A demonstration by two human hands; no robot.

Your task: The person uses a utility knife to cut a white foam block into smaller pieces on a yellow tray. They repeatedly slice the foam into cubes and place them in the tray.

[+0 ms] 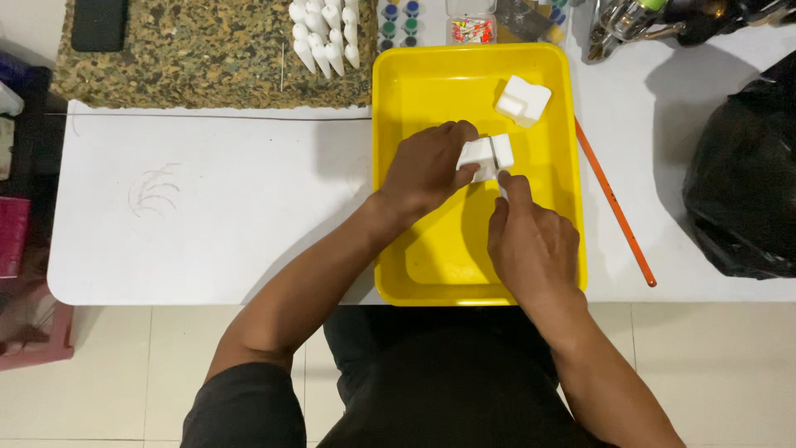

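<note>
While I watch from the head view, my left hand [427, 166] grips a small white foam-like block [485, 156] at the centre of the frame, thumb and fingers closed around its left side. My right hand [535, 245] comes up from the lower right with its index finger stretched to the block's lower edge, touching it; a thin pale tool seems to lie under that finger, though I cannot tell what it is. Both hands are over the shallow yellow plastic tray [398, 91], which sits on the white table [215, 199]. A second white block with a stepped shape [524, 101] lies in the tray's upper right corner, apart from the held one. Right of the tray, a long orange stick [615, 203] runs diagonally across the table. At the upper centre, white cone-shaped pieces [325, 35] rest on a speckled brown mat [199, 54]. A crumpled black plastic bag [742, 182] fills the right edge.
</note>
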